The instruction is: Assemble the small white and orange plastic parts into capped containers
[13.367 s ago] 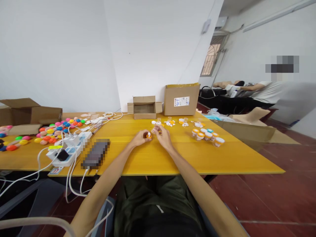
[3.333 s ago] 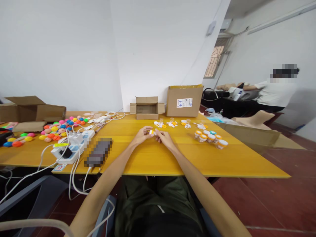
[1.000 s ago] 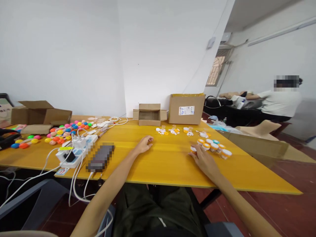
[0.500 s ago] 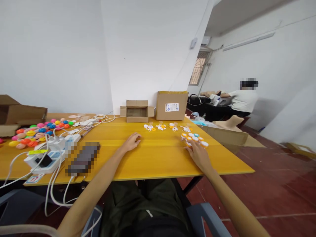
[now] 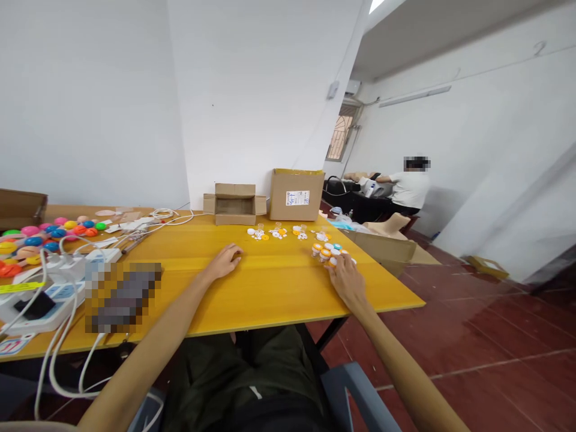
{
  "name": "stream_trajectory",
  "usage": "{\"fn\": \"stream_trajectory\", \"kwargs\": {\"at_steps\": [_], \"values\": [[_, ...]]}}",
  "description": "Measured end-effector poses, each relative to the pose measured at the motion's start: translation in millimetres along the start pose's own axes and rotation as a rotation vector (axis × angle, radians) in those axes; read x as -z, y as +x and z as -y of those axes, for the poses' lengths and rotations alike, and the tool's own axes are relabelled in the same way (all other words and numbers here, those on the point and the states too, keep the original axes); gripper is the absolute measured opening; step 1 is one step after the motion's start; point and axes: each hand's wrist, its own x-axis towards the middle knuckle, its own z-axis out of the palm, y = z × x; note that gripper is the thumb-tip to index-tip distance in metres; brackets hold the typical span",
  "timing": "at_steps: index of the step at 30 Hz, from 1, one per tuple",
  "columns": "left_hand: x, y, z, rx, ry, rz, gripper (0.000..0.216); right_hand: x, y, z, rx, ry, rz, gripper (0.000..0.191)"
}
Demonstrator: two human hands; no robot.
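On the table's right side stands a tight cluster of small lidded jars (image 5: 324, 254) with orange, white and teal caps. My right hand (image 5: 347, 281) lies over the near edge of this cluster, thumb and fingers curled round an orange-capped jar (image 5: 333, 262). The fingers partly hide that jar and the ones behind. My left hand (image 5: 225, 262) rests on the bare tabletop, its fingers loosely stretched out and holding nothing. Beyond the hands, small piles of white and orange round parts (image 5: 258, 234) lie in a row, with clear cups among them.
An open cardboard box (image 5: 234, 207) and a closed, labelled carton (image 5: 297, 195) stand against the wall. Colourful balls (image 5: 33, 241), a power strip (image 5: 67, 288) with cables and a blurred dark device (image 5: 126, 297) occupy the left. A person (image 5: 408, 189) sits at the far right.
The view has turned slightly to the right, so everything appears shifted left. Both hands stay in nearly the same places on the table.
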Motion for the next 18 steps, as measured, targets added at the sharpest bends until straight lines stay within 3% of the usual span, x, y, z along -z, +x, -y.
{"fn": "stream_trajectory", "kwargs": {"at_steps": [4,7,9,12,15,18], "values": [[0.0,0.2,1.7,0.001,-0.009,-0.014,0.019,4.0,2.0,10.8,0.034,0.078,-0.164,0.036],[-0.3,0.6,4.6,0.026,-0.036,-0.005,0.020,2.9,-1.7,30.7,0.150,0.181,-0.139,0.042],[-1.0,1.1,6.8,0.042,-0.058,-0.002,0.021,-0.6,-6.3,47.9,0.271,0.279,-0.017,0.048],[-1.9,1.5,8.7,0.036,-0.070,-0.011,0.022,-7.1,-10.4,72.5,0.411,0.433,0.336,0.055],[-2.0,1.7,8.2,0.015,-0.062,-0.021,0.019,-12.9,-5.4,90.5,0.344,0.512,0.602,0.067],[-2.0,1.6,6.5,0.008,-0.059,-0.023,0.019,-20.7,7.3,104.9,0.279,0.556,0.688,0.077]]}}
